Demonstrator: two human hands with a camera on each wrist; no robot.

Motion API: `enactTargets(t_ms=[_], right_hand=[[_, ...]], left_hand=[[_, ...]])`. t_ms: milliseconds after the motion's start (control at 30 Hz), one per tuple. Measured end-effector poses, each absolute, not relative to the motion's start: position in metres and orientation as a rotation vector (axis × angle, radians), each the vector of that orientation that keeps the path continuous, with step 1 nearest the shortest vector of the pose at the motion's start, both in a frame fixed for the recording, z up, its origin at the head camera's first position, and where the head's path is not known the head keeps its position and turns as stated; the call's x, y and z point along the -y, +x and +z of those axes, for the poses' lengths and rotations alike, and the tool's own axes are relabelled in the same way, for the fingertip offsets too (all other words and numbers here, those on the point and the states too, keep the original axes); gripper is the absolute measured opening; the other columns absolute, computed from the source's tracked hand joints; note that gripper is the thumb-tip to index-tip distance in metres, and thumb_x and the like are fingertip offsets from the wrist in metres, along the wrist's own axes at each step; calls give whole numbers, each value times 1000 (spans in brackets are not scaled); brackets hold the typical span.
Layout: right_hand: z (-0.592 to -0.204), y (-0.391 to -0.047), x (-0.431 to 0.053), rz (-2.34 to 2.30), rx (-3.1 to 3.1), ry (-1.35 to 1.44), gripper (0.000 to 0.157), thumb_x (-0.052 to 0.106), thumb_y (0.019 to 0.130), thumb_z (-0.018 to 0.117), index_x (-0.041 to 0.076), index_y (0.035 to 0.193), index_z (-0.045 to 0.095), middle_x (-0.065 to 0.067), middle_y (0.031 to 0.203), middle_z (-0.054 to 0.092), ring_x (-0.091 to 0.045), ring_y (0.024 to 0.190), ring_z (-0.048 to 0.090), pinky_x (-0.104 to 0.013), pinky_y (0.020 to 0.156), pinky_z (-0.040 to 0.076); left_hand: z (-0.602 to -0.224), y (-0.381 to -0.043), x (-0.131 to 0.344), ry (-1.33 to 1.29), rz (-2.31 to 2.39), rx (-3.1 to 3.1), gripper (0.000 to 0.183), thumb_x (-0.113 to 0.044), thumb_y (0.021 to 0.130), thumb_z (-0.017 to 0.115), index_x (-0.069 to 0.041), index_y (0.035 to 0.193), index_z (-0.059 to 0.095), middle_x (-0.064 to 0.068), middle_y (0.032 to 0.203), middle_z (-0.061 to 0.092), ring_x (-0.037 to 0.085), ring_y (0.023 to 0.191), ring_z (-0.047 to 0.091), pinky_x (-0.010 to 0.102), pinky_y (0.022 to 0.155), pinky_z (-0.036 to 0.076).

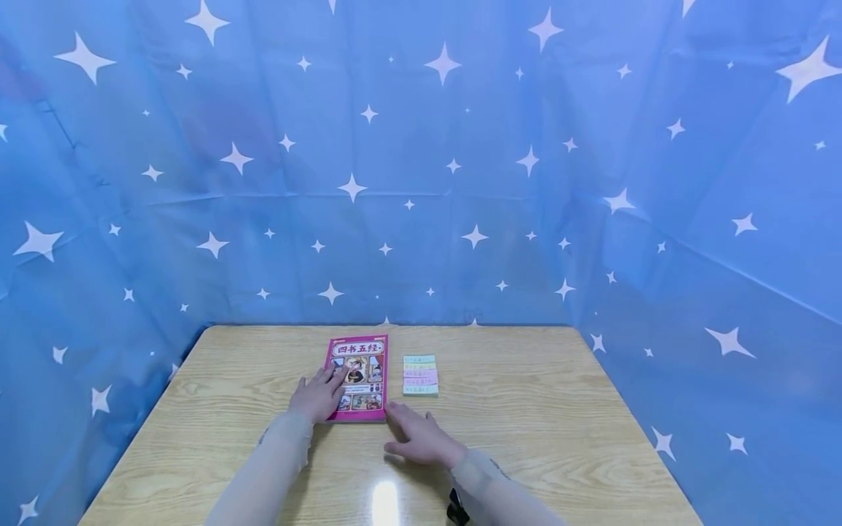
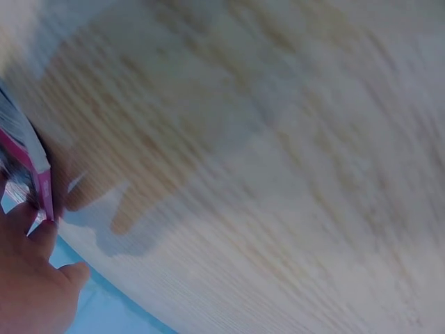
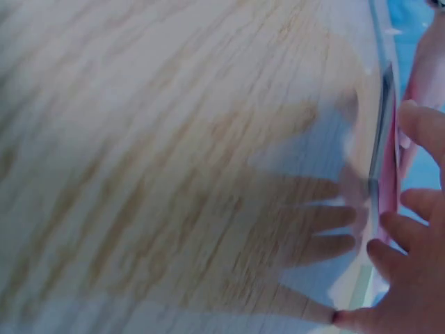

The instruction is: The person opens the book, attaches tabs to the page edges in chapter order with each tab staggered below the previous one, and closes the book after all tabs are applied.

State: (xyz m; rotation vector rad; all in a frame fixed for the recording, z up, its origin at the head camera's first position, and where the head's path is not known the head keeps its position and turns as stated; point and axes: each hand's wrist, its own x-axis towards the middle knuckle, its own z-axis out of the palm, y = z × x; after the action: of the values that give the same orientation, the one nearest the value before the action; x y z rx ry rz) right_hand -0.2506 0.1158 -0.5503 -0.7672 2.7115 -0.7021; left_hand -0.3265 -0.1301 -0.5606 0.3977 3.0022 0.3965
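A pink comic-style book [image 1: 358, 349] with Chinese characters across its cover lies on the wooden table. My left hand [image 1: 317, 397] rests on the left part of the cover, fingers spread toward its middle. At the book's lower right corner is my right hand [image 1: 422, 436], fingers extended and the thumb held apart. In the left wrist view, the fingers of the left hand [image 2: 35, 285] are at the book's edge [image 2: 43, 188]. The right wrist view shows the right hand [image 3: 417, 257] with spread fingers beside the book's pink side [image 3: 389, 167].
Just right of the book lies a block of pastel sticky notes [image 1: 421, 376] with handwriting on its strips. The wooden table [image 1: 559, 409] ends at the back against a blue curtain [image 1: 421, 241] with white stars. A small black object [image 1: 457, 506] sits by the right wrist.
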Motion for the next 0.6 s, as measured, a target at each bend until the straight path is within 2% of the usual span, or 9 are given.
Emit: enactTargets(t_ms=[600], right_hand=[[-559, -245, -120, -567, -2725, -787, 71, 53, 79, 52, 20, 138, 30, -1, 143, 24, -25, 130, 20, -63, 97, 10]], left_hand=[[-563, -312, 125, 416, 387, -3028, 47, -37, 93, 36, -23, 138, 31, 9, 142, 25, 31, 129, 21, 59, 100, 10]])
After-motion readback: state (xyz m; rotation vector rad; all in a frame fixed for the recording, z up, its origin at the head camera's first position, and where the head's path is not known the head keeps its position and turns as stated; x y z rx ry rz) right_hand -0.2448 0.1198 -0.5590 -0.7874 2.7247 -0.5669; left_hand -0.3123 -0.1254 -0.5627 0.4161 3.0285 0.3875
